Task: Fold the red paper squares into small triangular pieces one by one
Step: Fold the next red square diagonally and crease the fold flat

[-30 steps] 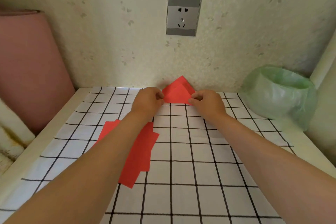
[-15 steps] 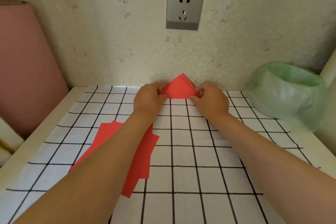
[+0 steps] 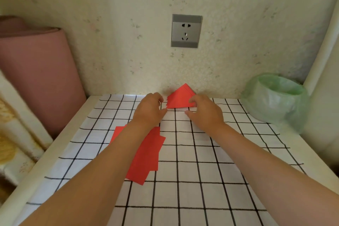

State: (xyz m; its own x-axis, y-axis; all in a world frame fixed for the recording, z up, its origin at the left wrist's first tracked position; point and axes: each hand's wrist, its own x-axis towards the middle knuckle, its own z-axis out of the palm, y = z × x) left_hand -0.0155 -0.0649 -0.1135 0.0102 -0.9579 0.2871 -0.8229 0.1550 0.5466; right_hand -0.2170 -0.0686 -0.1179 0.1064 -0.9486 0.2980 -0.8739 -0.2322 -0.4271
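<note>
Red folded paper triangle (image 3: pixel 180 98) on the grid-cloth desk (image 3: pixel 201 170) straight below the grey wall socket (image 3: pixel 186 31), right hand (image 3: pixel 205 113) fingers (image 3: pixel 192 101) curled onto its right corner, left hand (image 3: pixel 149 109) fingers curled at its left corner, contact unclear, loose red paper squares (image 3: pixel 146 154) below-left of the socket under the left forearm.

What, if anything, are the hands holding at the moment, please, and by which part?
The right hand grips the folded red triangles by their lower right corner; the left hand holds nothing.

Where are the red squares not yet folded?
Head view: the unfolded red squares lie left of centre on the checked cloth, partly under the left forearm, nearer than the folded triangles.
</note>
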